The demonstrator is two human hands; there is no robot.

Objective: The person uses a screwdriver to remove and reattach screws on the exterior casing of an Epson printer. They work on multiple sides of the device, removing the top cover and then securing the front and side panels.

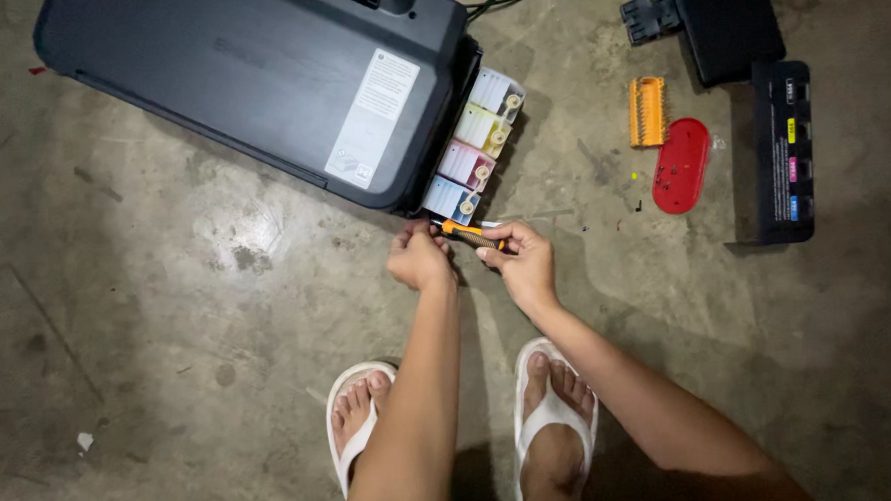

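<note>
Both hands are brought together low at the ink tank block (473,145) beside the dark printer (258,78) — the left hand (419,257) and right hand (521,260) are clamped on an orange-handled screwdriver (470,232), its tip kept by the blue tank.

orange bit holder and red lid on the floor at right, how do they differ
The orange bit holder is rectangular and ribbed; the red lid is an elongated oval with a smooth face. The holder is the smaller of the two and lies farther from the person; the lid lies nearer and slightly right, next to the black ink tank cover. Both rest flat on the concrete floor, untouched by either hand.
</note>
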